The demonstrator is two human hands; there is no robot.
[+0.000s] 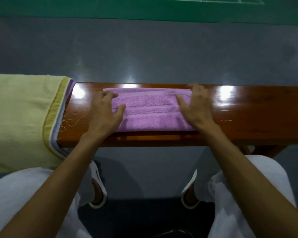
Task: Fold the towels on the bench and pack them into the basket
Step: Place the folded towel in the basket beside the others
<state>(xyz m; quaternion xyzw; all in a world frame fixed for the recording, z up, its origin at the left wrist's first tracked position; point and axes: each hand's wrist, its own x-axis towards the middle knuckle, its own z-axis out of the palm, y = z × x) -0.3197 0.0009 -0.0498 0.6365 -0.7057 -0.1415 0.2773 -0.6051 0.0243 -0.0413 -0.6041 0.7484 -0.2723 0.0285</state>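
While folded purple terry towel (150, 109) lies on glossy brown wooden bench (248, 114), left hand (105, 112) and right hand (194, 107) rest flat-fingered on towel's ends; yellow towel (21, 117) drapes bench's left end.

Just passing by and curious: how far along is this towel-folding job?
Looks done: the purple towel lies folded into a flat strip on the bench. In hand: the left hand and right hand rest on its two ends, fingers spread, probably smoothing it or readying another fold. Left: the yellow towel hangs unfolded over the bench's left end, and no basket is in view, so no packing shows.
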